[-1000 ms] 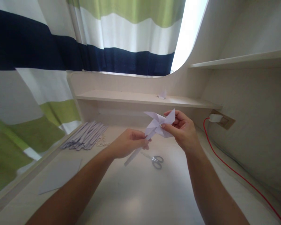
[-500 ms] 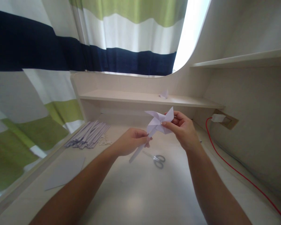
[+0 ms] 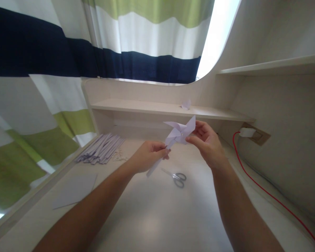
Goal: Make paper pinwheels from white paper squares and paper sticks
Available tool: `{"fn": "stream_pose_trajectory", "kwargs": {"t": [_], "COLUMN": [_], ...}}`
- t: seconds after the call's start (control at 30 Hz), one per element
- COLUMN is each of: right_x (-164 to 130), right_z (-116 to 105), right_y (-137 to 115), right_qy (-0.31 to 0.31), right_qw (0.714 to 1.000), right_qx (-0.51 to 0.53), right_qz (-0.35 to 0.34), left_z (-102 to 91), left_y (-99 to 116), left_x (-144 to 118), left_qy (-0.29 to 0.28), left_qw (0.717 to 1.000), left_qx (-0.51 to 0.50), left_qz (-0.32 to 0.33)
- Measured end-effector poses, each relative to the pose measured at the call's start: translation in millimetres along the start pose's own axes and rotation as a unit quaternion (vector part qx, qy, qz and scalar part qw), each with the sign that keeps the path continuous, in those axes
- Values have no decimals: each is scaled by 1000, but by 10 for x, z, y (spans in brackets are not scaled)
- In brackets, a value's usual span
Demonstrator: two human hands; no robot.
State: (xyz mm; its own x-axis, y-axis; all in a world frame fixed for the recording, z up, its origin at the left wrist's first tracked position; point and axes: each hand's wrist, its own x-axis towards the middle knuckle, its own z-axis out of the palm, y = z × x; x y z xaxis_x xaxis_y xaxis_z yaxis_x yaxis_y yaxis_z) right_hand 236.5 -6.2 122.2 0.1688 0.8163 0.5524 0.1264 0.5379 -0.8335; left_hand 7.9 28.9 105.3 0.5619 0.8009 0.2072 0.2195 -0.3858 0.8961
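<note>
Paper item: white paper pinwheel point(image 3: 179, 132) held in the air above the counter point(image 3: 157, 217), between both hands, in front of the lower shelf point(image 3: 147, 107).
Pinwheel stick: rolled paper stick point(image 3: 155, 166) runs down and to the left from the vanes, lower end free over the counter.
Left hand: left hand point(image 3: 146, 159) closed around the stick just below the vanes, thumb and fingers pinching it.
Right hand: right hand point(image 3: 207, 143) pinching one vane at the right edge of the pinwheel, fingertips closed on the paper.
Scissors: scissors point(image 3: 176, 176) lie flat on the counter below the hands, grey handles toward the right, touching neither hand.
Paper strips: bundle of rolled paper sticks point(image 3: 101, 153) lies at the left rear of the counter, with small white pieces point(image 3: 119, 156) just beside it.
Sheet: flat paper sheet point(image 3: 75, 190) lies on the counter at the left, near the edge.
Shelf item: small folded paper piece point(image 3: 186, 104) rests on the lower shelf.
Cable: red cable point(image 3: 262, 190) runs from a white plug point(image 3: 247, 132) in the wall socket down along the right side.
Background: striped curtain point(image 3: 94, 52) in navy, white and green hangs behind.
</note>
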Motion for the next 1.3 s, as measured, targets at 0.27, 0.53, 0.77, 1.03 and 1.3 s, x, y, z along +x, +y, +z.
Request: {"fn": "stream_pose_trajectory", "kwargs": {"t": [0.27, 0.53, 0.77, 1.03, 1.3], "right_x": [-213, -1102, -1319, -1414, -1455], "right_z": [-200, 263, 379, 258, -115], "right_y": [145, 519, 548, 536, 439], "right_qy": [199, 10, -20, -14, -18], "right_qw": [979, 974, 955, 953, 947], "right_qx": [-25, -160, -232, -252, -280], "right_qz": [-38, 161, 182, 167, 154], "left_z": [110, 319, 493, 618, 706], "left_y": [-275, -419, -330, -228, -383], "left_x": [176, 221, 162, 59, -141], "left_qy": [32, 52, 77, 88, 99], "left_qw": [985, 972, 970, 977, 990], "left_qx": [-155, -214, -219, -185, -93], "left_qz": [-62, -76, -75, -64, -31]}}
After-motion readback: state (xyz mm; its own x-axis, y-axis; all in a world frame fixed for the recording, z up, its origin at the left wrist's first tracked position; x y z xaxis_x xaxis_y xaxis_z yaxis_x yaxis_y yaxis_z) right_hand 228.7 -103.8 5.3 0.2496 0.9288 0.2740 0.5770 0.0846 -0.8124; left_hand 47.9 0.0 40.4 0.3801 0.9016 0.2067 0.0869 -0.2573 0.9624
